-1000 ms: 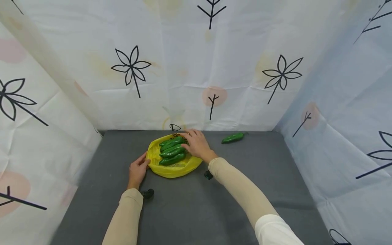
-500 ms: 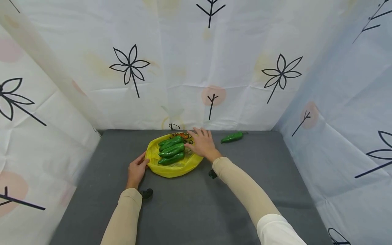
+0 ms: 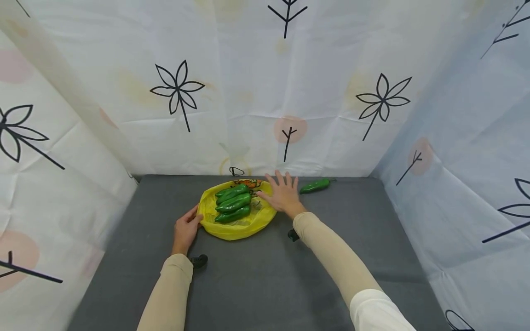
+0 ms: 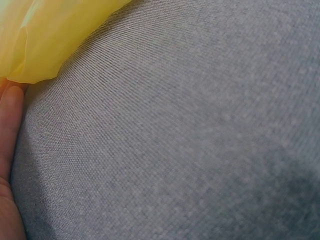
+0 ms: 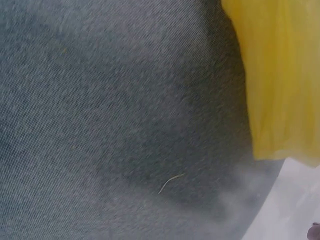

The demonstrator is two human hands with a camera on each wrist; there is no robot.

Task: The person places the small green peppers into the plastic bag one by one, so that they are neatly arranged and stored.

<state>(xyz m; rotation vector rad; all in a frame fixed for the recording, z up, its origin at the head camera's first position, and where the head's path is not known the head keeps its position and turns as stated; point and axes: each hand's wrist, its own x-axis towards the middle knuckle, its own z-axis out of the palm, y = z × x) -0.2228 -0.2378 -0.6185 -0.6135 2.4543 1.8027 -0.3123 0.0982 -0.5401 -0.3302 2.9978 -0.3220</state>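
A yellow plastic bag [image 3: 232, 233] lies on the dark grey table, its mouth spread wide. Glossy green peppers [image 3: 233, 203] rest side by side inside it. My left hand [image 3: 185, 233] pinches the bag's left rim; in the left wrist view the thumb [image 4: 11, 112] meets the yellow film [image 4: 45, 40], and the other fingers are mostly hidden. At the bag's right side is my right hand [image 3: 284, 195], fingers spread and holding nothing. Just beyond its fingertips, to the right, lies a single green pepper [image 3: 314, 186].
The grey tabletop [image 3: 248, 285] ends at a white patterned cloth [image 3: 331, 151] hanging behind, with more cloth at both sides. Dark devices are strapped at both wrists. A thin pale thread [image 5: 171, 183] lies on the table in the right wrist view.
My right hand has moved right, away from the peppers in the bag, and its fingers have spread. The left hand stays at the bag's rim.
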